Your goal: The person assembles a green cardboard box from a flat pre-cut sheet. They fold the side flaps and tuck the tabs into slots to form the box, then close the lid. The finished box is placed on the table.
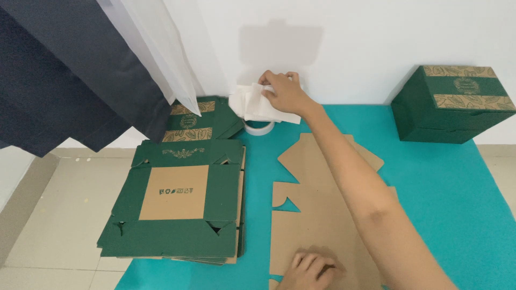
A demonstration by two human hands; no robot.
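My right hand (pixel 283 90) reaches far forward to the wall and grips a bunch of white paper sheets (pixel 252 104), held over a roll of white tape (pixel 259 127). My left hand (pixel 312 270) presses flat, fingers spread, on the near end of an unfolded brown cardboard box blank (pixel 317 215) lying on the teal mat (pixel 441 177). My right forearm crosses above the blank.
A stack of flat green box blanks (pixel 177 201) lies at the mat's left edge, with more green flats (pixel 201 121) behind it. An assembled green box (pixel 454 104) stands at the back right against the white wall. Dark and white fabric (pixel 80 70) hangs at upper left. Tiled floor lies to the left.
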